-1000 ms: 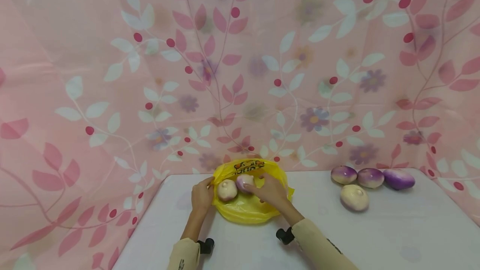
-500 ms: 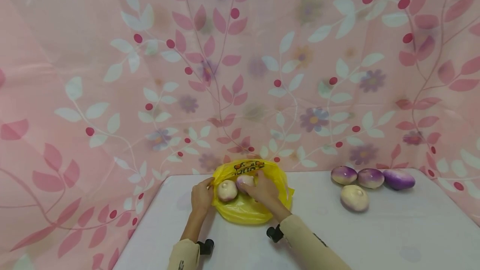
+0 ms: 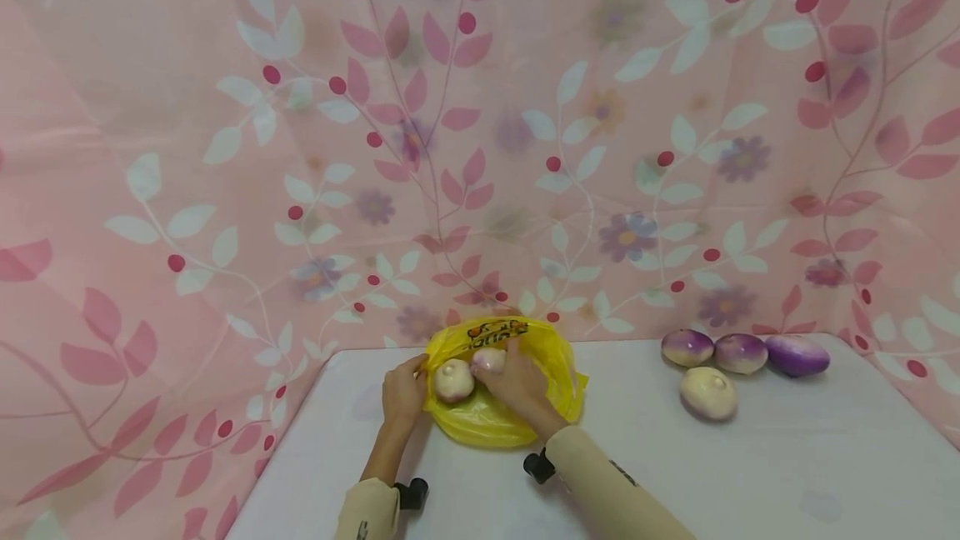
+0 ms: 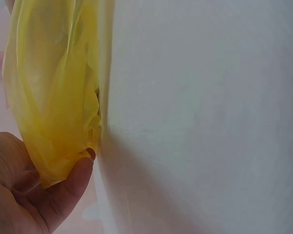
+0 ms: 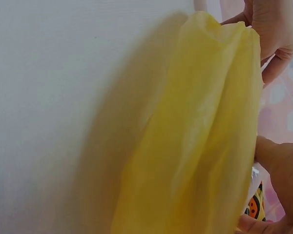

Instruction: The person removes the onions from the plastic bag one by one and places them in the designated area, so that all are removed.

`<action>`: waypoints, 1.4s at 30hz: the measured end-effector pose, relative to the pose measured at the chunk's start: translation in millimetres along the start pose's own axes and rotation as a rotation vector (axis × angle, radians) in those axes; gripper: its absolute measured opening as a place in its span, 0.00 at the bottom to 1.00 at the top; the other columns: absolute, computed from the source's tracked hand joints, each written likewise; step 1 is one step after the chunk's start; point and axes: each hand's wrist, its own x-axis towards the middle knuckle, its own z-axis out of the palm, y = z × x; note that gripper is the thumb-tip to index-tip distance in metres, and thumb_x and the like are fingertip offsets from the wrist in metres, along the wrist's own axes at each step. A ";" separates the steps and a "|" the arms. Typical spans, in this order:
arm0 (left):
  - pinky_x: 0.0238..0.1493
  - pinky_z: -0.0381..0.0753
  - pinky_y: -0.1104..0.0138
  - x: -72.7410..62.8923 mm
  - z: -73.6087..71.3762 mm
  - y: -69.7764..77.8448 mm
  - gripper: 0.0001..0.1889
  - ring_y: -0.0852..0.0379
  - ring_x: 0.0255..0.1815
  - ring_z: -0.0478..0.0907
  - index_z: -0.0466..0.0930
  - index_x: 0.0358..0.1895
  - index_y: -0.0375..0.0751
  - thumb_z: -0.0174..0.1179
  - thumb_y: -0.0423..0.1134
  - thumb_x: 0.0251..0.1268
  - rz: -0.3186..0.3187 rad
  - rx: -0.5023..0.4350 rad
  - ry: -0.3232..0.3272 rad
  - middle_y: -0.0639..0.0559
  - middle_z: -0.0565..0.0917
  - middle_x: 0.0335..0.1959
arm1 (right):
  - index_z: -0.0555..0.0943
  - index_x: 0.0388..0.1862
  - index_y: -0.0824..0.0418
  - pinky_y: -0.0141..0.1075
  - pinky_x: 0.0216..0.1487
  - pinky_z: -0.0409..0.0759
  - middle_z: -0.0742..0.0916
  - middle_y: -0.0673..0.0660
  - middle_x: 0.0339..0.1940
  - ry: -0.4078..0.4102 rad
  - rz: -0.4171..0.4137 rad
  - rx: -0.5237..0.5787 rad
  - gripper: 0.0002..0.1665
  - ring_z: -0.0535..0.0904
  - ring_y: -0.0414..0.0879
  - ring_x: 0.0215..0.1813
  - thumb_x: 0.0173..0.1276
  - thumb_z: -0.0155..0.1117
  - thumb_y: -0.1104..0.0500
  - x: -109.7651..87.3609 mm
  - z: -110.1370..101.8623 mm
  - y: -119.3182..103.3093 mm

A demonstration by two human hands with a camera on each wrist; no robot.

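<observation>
A yellow plastic bag [image 3: 487, 432] lies on the table with its mouth spread wide. My left hand [image 3: 405, 394] grips the bag's left edge, and the left wrist view shows the thumb and fingers pinching the thin plastic [image 4: 58, 146]. Inside the bag, a pale turnip [image 3: 454, 382] with a purplish underside sits at the left. Beside it is a second, pinkish-purple turnip [image 3: 489, 359], with the thumb and fingers of my right hand [image 3: 517, 386] around it. In the right wrist view, the bag's side hides part of the right hand [image 5: 283, 170] and the turnips.
Three purple-and-cream turnips stand in a row at the back right: a left one [image 3: 687, 347], a middle one [image 3: 741, 354] and a darker one [image 3: 798, 356]. A cream turnip [image 3: 708, 394] lies before them. The white table [image 3: 750, 473] meets a pink floral curtain [image 3: 480, 148].
My right hand has moved left and closed in around the pinkish turnip in the bag. My left hand has kept its place on the bag's edge.
</observation>
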 end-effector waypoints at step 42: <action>0.37 0.81 0.49 0.8 -1.8 -0.6 0.14 0.38 0.42 0.84 0.87 0.49 0.37 0.64 0.27 0.59 -0.028 0.018 -0.002 0.39 0.87 0.43 | 0.71 0.63 0.49 0.38 0.36 0.77 0.83 0.49 0.35 -0.135 -0.304 -0.123 0.43 0.75 0.44 0.33 0.53 0.72 0.31 -32.1 -65.1 10.8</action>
